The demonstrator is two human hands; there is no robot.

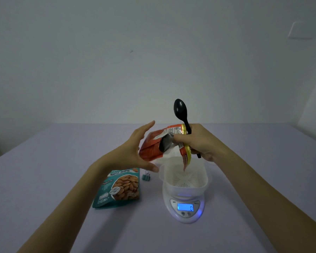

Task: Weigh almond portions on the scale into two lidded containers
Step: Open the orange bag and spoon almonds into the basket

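Lavender table (44,179) carries the scale (185,209) toward its near edge. The display reads 0 and the 1 white container (184,172) on it looks empty, so I judge that both portions are still to weigh. A teal almond bag (117,187) lies flat to the scale's left. The right hand (199,141) grips the opened orange pouch (153,147), tilted over the container, together with a black spoon (181,110). The left hand (135,148) is spread open beside the pouch.

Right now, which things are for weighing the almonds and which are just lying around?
For the job: white digital scale with blue display; white plastic container with slotted bottom standing on it; orange foil pouch and black plastic spoon, both gripped by the right hand; teal roasted-almonds bag lying flat.
Just lying about: small teal binder clip beside that bag; pale wall plate.
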